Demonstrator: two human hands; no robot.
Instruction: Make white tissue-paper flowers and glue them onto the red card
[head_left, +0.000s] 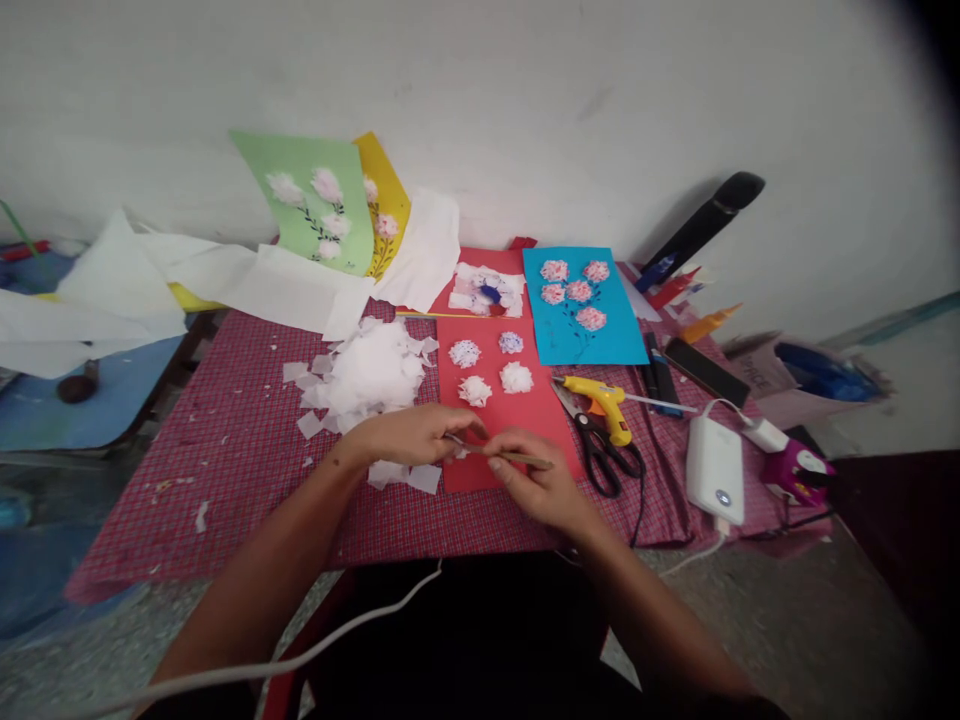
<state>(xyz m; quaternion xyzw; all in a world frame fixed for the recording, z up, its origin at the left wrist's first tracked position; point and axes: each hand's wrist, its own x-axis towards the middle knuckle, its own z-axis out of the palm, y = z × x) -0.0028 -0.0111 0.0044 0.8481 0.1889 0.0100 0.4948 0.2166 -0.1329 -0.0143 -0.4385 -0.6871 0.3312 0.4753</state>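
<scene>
My right hand pinches a thin wooden stick, perhaps a brush, which points left. At its far end, my left hand has its fingers curled closed around the tip, with a bit of white paper showing there. Both hands are over the lower part of a red sheet. Farther up the sheet sit several ruffled paper flowers, some white and some tinted blue. A heap of white paper squares lies beyond my left hand, and more loose squares lie beneath it.
Right of the red sheet are a yellow glue gun, black scissors and a white power bank with cables. A blue flower card lies behind. Green and yellow cards lean on the wall. White tissue sheets spread left.
</scene>
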